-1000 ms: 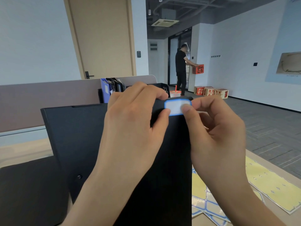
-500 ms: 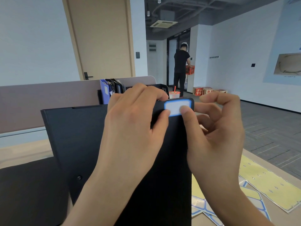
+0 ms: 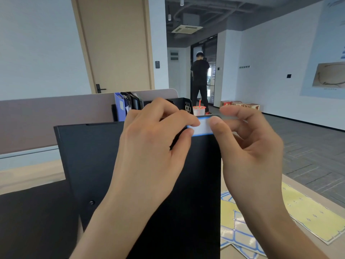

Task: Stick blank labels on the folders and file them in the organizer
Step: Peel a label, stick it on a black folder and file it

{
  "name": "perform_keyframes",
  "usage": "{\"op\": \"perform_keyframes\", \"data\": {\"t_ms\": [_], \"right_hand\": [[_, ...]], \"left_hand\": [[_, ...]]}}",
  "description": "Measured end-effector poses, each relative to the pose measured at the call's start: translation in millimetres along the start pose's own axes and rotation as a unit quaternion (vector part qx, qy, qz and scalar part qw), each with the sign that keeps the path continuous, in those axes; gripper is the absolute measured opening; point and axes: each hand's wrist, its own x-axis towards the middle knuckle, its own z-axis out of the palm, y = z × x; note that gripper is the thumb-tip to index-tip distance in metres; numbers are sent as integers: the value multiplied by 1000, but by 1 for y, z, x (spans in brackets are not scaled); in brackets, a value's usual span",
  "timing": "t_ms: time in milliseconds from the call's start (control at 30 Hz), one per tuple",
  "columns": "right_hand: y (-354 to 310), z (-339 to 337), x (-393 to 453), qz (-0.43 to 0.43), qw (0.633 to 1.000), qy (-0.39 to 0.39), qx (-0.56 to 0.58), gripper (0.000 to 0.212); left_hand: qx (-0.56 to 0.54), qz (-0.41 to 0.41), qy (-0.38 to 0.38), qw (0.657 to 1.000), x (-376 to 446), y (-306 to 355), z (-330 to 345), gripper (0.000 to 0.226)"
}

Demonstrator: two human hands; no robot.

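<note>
A: How far along is this looking?

B: Midway, I'd judge. A blue-bordered blank label [image 3: 202, 127] is sitting at the top right corner of the black folder [image 3: 104, 157], which is standing upright at the centre of the frame. It is going on, not yet filed.

A: And the hands?

B: The left hand [image 3: 153, 146] is gripping the folder's top edge, fingers curled over it, thumb pressing the label's left end. The right hand [image 3: 248, 146] is pressing its thumb on the label's right end — the other fingers are spreading loosely, holding nothing.

A: What's remaining?

B: Smoothing the label flat, then sliding this folder into the organizer [image 3: 186, 105], which is peeking out above the left hand, centre of the frame. Several folders [image 3: 127, 105] are already standing in it (a blue one is showing a pale patch, possibly a label). Whether more are waiting, I cannot tell.

A: Any labels spare?

B: Yes — label sheets [image 3: 242, 238] are lying on the desk at lower right, beside a yellow backing sheet [image 3: 313, 215] that looks peeled.
</note>
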Motion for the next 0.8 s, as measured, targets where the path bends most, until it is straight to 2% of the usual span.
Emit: {"op": "perform_keyframes", "data": {"t_ms": [100,333,500,600,800], "right_hand": [[3,0,4,-4,1000,-4,-18,3],[3,-1,4,-31,999,-6,-11,7],[7,-1,1,-17,1000,-16,3,6],[8,-1,1,-19,999,-33,-9,6],[9,-2,-1,-45,998,-47,-4,7]], "left_hand": [[5,7,1,1000,0,-1,0,15],[20,27,23,999,0,0,1,15],[24,-8,-2,1000,2,2,-1,29],[23,-23,-6,999,2,4,-1,25],[6,-41,31,999,0,10,1,11]]}}
